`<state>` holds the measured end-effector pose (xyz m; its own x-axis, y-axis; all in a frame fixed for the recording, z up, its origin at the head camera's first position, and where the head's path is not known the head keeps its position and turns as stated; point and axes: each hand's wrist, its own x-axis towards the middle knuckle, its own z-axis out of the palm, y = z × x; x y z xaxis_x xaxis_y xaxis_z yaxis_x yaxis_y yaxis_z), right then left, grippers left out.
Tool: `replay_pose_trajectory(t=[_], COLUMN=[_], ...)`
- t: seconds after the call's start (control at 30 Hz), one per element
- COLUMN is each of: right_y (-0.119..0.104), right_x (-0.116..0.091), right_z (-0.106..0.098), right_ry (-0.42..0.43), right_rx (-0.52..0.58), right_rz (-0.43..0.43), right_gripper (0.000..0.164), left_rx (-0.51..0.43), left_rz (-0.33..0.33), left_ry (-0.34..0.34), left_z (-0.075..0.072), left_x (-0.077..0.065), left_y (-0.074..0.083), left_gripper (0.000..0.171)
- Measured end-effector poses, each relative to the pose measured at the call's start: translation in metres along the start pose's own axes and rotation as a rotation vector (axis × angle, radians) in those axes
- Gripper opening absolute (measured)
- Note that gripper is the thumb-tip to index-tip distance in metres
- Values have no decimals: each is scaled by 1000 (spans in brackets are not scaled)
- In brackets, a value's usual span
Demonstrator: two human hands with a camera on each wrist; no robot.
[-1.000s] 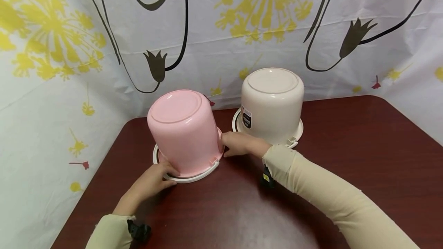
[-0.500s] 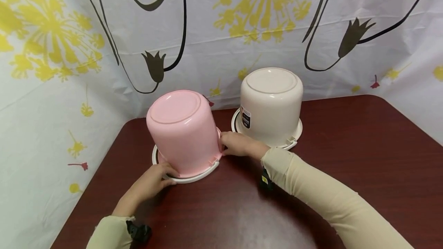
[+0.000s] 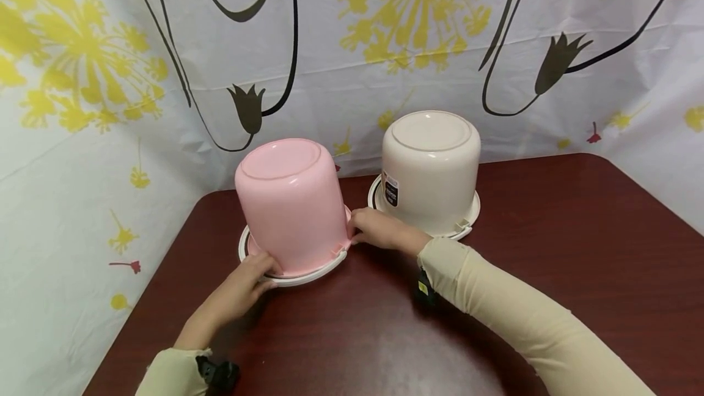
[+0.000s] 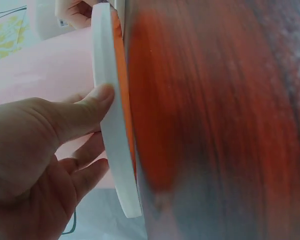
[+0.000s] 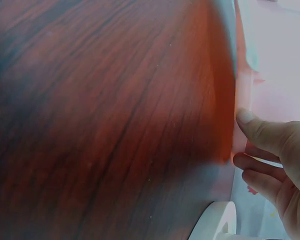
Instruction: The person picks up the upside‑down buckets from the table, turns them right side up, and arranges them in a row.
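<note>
A pink bucket (image 3: 288, 212) stands upside down at the left of the table, its base up and leaning slightly left. Its white handle (image 4: 115, 135) lies along the rim. My left hand (image 3: 244, 283) grips the rim at the front left; the left wrist view shows the thumb on the white handle, fingers behind it. On the bucket's right side, my right hand (image 3: 379, 228) pinches the pink rim, thumb (image 5: 246, 116) on its edge. A cream bucket (image 3: 431, 176), also upside down, stands behind and right of it, partly hidden by my right hand and forearm.
Both buckets stand on a dark red-brown wooden table (image 3: 352, 335). A white curtain (image 3: 330, 35) with yellow flowers and dark stems hangs close behind and to the left. The cream bucket has a black label (image 3: 391, 192) on its left side.
The pink bucket has tilted a little more upright, and its front rim has risen slightly with both hands still on it. The cream bucket has stayed in place.
</note>
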<state>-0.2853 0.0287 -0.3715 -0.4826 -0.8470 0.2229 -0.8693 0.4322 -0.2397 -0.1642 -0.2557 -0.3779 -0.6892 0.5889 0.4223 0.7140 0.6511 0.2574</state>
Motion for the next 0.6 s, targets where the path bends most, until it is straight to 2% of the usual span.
replay_pose_trajectory(t=[0.17, 0.37, 0.6], right_y=[-1, -4, -7], right_x=[-1, -3, -2], right_z=[-3, -9, -16], right_ry=[38, 85, 145], right_rx=[0, 13, 52], right_rz=[8, 2, -26], right_gripper=[6, 9, 9], left_rx=[56, 74, 32], left_rz=[41, 19, 46], left_ry=[46, 62, 54], left_z=[-4, -17, -36], left_x=[3, 8, 14], left_y=[1, 5, 8], left_gripper=[30, 32, 31])
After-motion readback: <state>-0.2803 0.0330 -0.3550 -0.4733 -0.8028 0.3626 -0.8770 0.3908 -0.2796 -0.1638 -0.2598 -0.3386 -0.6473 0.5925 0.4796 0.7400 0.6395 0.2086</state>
